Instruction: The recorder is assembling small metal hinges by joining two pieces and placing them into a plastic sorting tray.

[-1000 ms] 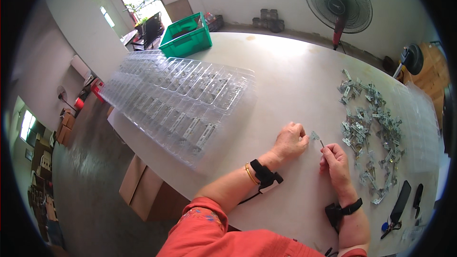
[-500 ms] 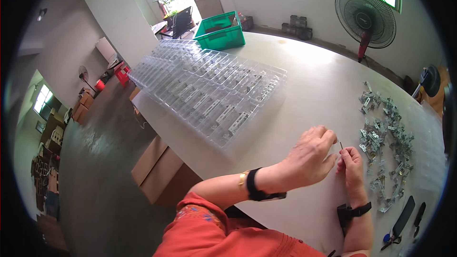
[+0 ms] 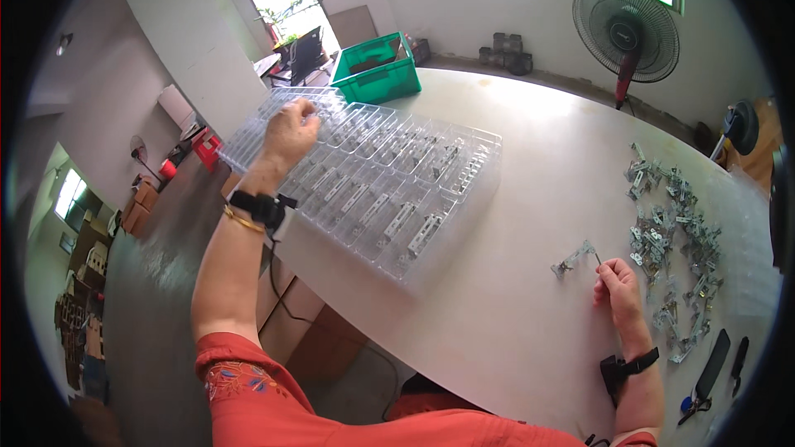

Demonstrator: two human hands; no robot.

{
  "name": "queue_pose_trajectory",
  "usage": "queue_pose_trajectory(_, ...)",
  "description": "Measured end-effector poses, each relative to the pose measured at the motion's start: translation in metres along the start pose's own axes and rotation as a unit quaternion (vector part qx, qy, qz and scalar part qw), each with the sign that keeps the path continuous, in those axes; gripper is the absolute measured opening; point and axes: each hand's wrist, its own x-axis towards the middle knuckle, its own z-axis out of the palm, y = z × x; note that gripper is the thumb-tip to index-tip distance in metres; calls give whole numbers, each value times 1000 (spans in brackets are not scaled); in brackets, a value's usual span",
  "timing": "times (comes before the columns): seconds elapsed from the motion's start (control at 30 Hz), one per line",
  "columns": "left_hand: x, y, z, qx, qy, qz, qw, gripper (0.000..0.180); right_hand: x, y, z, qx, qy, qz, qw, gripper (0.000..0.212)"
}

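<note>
My left hand (image 3: 291,128) reaches over the far left part of a clear plastic compartment tray (image 3: 397,263). Its fingers are curled together, and whatever they hold is hidden. Small metal parts lie in rows in the tray's compartments. On the right side of the white table, my right hand (image 3: 615,283) pinches a thin metal rod (image 3: 598,257) between thumb and fingers. Just beside the rod's tip is a small silvery metal bracket (image 3: 573,260); whether the two touch, I cannot tell. A pile of similar metal brackets (image 3: 658,240) spreads to the right of this hand.
A green crate (image 3: 377,81) stands behind the tray. Near the right edge lie a black flat tool (image 3: 713,364), a second slim black tool (image 3: 739,364) and clear plastic sheeting (image 3: 749,257). A fan (image 3: 625,29) rises past the far edge; a cable (image 3: 331,324) hangs at the near left.
My left hand has left the right hand's side and swung far left, over the tray. The bracket now shows beside the rod. My right hand has barely moved.
</note>
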Motion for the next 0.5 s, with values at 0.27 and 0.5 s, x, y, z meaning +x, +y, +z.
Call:
queue_pose_trajectory(0.27,71,-87,52,69,-126,-86,986,49,-4,-12,6,-41,1,44,998,14)
queue_pose_trajectory(0.5,91,-106,89,121,-241,-82,959,59,-5,-9,4,-52,24,57,997,14)
